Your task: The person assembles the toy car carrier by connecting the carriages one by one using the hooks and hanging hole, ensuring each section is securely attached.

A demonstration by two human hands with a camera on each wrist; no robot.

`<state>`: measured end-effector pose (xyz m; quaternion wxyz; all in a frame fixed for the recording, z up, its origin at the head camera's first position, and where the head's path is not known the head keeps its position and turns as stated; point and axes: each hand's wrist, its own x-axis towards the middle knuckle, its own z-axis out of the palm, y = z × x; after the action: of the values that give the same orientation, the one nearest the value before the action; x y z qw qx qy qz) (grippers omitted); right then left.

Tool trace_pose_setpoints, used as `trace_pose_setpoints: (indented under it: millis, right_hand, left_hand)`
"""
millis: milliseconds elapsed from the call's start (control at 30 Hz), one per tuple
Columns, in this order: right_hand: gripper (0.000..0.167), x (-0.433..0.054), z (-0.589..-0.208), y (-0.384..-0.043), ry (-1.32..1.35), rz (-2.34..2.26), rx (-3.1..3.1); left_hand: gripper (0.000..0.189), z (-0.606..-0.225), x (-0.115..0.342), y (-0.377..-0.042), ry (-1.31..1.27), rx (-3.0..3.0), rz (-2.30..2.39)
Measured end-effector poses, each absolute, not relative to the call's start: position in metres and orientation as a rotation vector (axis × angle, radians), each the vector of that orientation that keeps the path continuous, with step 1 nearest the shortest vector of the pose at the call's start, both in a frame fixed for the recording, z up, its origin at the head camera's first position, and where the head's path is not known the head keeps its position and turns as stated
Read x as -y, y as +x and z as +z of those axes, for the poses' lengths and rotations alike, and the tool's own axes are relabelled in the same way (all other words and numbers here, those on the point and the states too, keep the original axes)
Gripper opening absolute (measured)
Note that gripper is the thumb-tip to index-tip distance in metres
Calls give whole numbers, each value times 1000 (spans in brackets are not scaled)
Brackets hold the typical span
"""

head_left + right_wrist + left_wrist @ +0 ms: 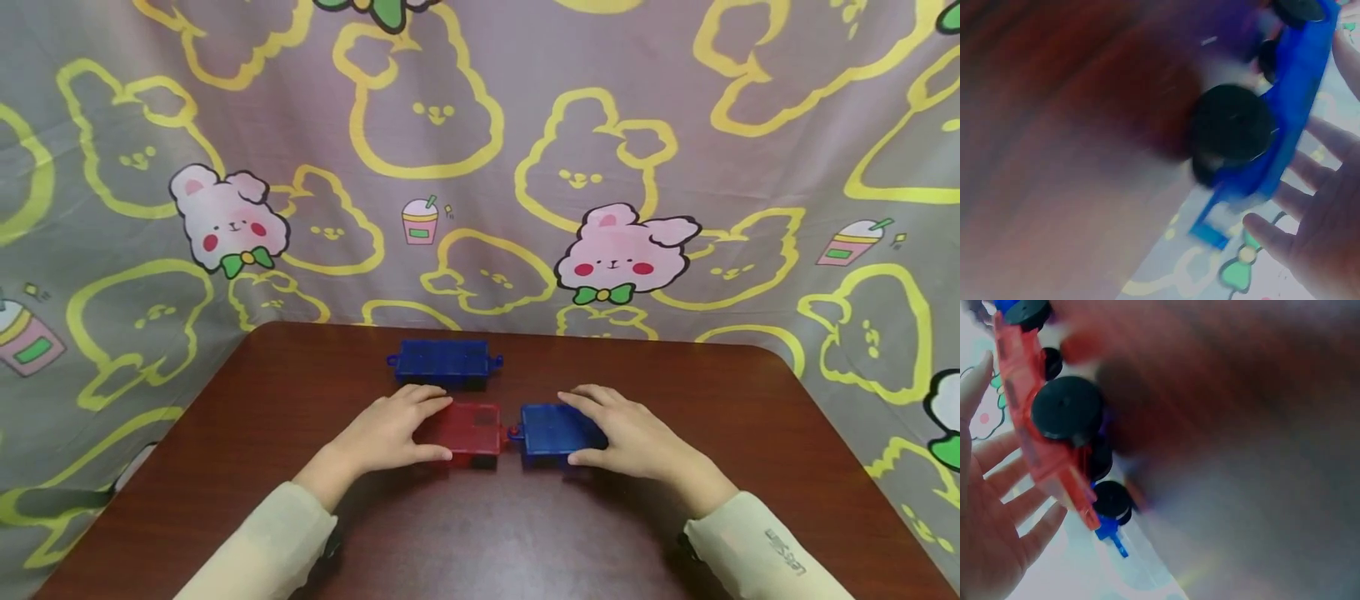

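Observation:
On the table, my left hand (390, 429) spreads around the left part of a red toy train wagon (474, 427), thumb on the near side and fingers at the far side. Likewise, my right hand (626, 433) straddles a blue toy train wagon (551, 429) from its right. Both wagons stand on black wheels, and their end couplings overlap between the hands. In the left wrist view, the straight fingers (1016, 469) reach behind the red wagon, hiding their tips. Spread fingers (1291, 203) show beside the blue wagon in the right wrist view.
Behind the red wagon stands another blue wagon (442, 360) with a loop at each end. The brown table (495, 533) reaches back to a curtain (487, 208) printed with cartoon animals.

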<state>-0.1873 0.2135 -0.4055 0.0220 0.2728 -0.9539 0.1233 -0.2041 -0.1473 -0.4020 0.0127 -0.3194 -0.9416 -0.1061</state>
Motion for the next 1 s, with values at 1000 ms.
trace_pose_setpoints:
  millis: [1000]
  right_hand:
    - [91,-106,-411,-208,1145,413,3037]
  left_hand:
    - [82,-390,164,-319,-906,3093,-569]
